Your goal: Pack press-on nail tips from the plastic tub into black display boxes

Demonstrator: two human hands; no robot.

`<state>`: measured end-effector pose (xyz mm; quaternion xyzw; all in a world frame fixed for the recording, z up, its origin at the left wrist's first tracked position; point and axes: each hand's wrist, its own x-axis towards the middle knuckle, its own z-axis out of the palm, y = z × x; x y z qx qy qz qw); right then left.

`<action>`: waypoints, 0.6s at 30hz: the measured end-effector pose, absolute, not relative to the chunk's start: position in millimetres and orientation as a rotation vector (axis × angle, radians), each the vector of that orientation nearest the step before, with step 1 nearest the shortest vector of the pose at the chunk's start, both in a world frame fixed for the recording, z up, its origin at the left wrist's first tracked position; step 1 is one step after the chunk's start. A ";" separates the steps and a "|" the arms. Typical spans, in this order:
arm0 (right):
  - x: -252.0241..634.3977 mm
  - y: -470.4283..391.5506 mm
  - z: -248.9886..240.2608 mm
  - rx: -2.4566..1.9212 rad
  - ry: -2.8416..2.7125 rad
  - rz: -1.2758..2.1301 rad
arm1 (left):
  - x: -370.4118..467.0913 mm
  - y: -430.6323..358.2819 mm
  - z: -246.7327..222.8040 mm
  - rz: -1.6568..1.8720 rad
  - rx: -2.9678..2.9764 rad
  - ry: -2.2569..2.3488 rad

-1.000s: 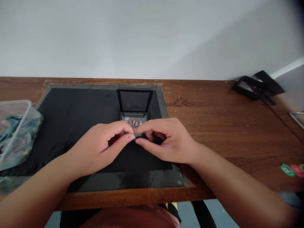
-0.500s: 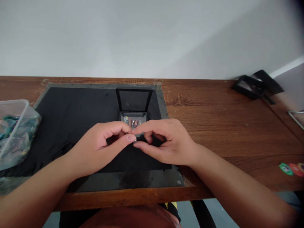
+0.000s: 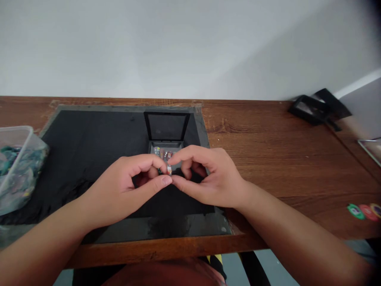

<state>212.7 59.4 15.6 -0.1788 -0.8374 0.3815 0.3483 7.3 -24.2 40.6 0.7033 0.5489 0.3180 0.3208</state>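
Between the fingertips of both hands stands a small shiny press-on nail [image 3: 169, 170] with coloured decoration. My left hand [image 3: 127, 186] pinches it from the left with thumb and forefinger. From the right, my right hand [image 3: 211, 176] touches its upper and lower ends with forefinger and thumb. Just behind the fingers lies a shallow black box [image 3: 151, 143], its framed lid [image 3: 166, 126] raised. Several decorated press-on nails [image 3: 157, 150] lie inside the box; my hands hide its front part.
A clear plastic tub [image 3: 26, 159] of small bagged items stands on the left. Under the box is a black mat [image 3: 98, 139] on the wooden table [image 3: 253, 147]. Black boxes [image 3: 311, 109] lie at the far right, and round coloured pieces [image 3: 356, 211] near the right edge.
The press-on nail has turned up between the fingertips, so its decorated face now shows. My right forefinger has risen slightly and bends more.
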 end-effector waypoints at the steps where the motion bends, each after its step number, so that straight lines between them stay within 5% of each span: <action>1: 212.7 59.0 15.8 -0.471 -2.170 0.988 | 7.4 -24.2 40.7 0.840 1.840 1.441; 18: 213.4 56.4 17.9 -0.490 -2.163 0.948 | 6.9 -27.1 38.3 0.821 1.609 1.387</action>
